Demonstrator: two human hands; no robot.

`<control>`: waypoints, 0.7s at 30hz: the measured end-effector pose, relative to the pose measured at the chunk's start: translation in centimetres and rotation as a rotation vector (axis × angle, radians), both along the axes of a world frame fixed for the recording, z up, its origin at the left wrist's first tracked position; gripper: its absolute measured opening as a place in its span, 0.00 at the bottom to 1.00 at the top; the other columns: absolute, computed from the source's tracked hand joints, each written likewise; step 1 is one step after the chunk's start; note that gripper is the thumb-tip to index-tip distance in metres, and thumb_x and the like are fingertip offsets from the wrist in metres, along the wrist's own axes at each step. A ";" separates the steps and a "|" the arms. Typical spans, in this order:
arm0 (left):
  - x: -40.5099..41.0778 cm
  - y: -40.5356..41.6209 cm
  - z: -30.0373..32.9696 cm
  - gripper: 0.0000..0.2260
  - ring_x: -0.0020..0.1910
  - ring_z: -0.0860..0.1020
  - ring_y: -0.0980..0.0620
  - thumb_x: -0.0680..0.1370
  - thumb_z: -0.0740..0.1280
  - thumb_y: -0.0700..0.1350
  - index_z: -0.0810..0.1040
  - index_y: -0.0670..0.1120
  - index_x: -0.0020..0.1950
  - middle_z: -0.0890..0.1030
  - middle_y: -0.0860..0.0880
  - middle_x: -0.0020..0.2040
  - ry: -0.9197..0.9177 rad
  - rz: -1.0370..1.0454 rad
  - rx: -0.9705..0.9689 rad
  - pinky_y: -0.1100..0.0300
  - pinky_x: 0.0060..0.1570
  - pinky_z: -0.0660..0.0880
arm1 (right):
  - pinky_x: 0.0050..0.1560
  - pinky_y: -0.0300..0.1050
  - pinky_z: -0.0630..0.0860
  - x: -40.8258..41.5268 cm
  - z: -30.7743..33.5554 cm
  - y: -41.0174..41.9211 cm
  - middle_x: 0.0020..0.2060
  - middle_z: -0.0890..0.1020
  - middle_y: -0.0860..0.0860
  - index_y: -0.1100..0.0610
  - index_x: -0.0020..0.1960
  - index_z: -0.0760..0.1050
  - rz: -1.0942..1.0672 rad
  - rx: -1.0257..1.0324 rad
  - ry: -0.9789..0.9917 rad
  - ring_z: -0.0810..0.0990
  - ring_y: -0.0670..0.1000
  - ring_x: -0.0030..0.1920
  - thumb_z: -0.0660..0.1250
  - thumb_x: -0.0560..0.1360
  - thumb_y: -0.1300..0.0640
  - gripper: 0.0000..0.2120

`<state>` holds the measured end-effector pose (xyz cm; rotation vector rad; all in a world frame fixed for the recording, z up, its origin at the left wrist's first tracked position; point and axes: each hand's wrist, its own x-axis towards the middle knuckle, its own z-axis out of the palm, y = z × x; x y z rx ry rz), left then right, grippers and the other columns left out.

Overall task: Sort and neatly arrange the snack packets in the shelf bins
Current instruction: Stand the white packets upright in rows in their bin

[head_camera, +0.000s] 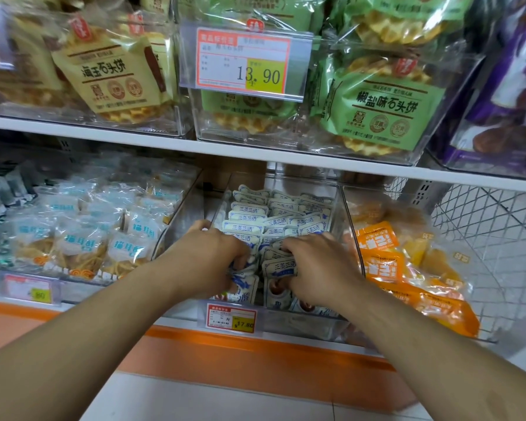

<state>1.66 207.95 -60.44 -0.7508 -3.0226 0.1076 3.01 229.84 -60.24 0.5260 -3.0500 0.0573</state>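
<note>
Snack packets (249, 209), white with blue print, fill the clear middle bin (337, 205) on the lower shelf, at centre frame. Upper shelf (134, 136), across the top of the frame: clear bins of waffle packs, tan (113, 77) at left, green (380, 107) at right. Lower shelf, left: bin of pale blue-labelled packets (82, 241). Lower shelf, right: orange packets (380, 265). Left hand (213, 256): grip curled over packets at the bin's front left, fingertips buried among them. Right hand (319, 265): grip curled, pinching one packet (278, 267) at the bin's front. Price tag (231, 318): clipped to the bin's front edge.
</note>
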 end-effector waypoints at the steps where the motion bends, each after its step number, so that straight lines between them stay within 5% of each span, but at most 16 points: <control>1: 0.0 -0.1 0.0 0.12 0.46 0.77 0.55 0.72 0.75 0.57 0.75 0.55 0.48 0.81 0.57 0.42 0.015 -0.007 0.003 0.55 0.66 0.61 | 0.50 0.48 0.49 0.0 0.0 0.0 0.55 0.82 0.47 0.50 0.66 0.74 -0.007 0.004 0.004 0.76 0.54 0.61 0.74 0.76 0.53 0.20; 6: -0.1 -0.9 -0.4 0.08 0.45 0.76 0.55 0.75 0.74 0.52 0.75 0.54 0.42 0.78 0.56 0.36 0.144 -0.051 -0.004 0.53 0.66 0.63 | 0.48 0.48 0.50 0.2 -0.1 -0.4 0.50 0.81 0.48 0.52 0.61 0.75 -0.006 0.054 0.068 0.76 0.54 0.58 0.74 0.76 0.50 0.17; 12: -0.3 -0.3 -0.7 0.09 0.53 0.75 0.56 0.76 0.73 0.50 0.73 0.56 0.46 0.79 0.57 0.41 0.087 -0.043 -0.058 0.45 0.76 0.49 | 0.43 0.54 0.46 0.3 0.8 -0.1 0.69 0.76 0.44 0.45 0.78 0.67 0.074 0.135 -0.045 0.69 0.51 0.70 0.71 0.77 0.47 0.31; 14: -0.1 0.0 -0.5 0.11 0.59 0.74 0.55 0.76 0.73 0.53 0.73 0.58 0.53 0.80 0.57 0.48 0.064 -0.027 -0.059 0.45 0.77 0.47 | 0.48 0.50 0.48 0.0 1.0 0.3 0.70 0.73 0.46 0.45 0.80 0.64 0.098 0.087 -0.106 0.65 0.52 0.71 0.72 0.76 0.42 0.36; 17: 0.1 -0.3 -0.2 0.18 0.65 0.72 0.56 0.75 0.73 0.56 0.71 0.59 0.61 0.78 0.58 0.57 0.014 0.012 -0.004 0.46 0.77 0.44 | 0.69 0.50 0.58 -0.5 1.3 1.4 0.71 0.71 0.47 0.46 0.79 0.63 0.117 0.009 -0.131 0.62 0.52 0.73 0.70 0.71 0.28 0.43; 21: 0.7 -0.1 0.4 0.25 0.68 0.69 0.59 0.73 0.72 0.64 0.69 0.60 0.67 0.74 0.61 0.64 -0.042 0.019 0.189 0.50 0.78 0.45 | 0.79 0.52 0.53 -0.7 2.5 3.9 0.78 0.63 0.44 0.44 0.82 0.57 0.122 0.028 -0.175 0.55 0.50 0.79 0.65 0.66 0.19 0.53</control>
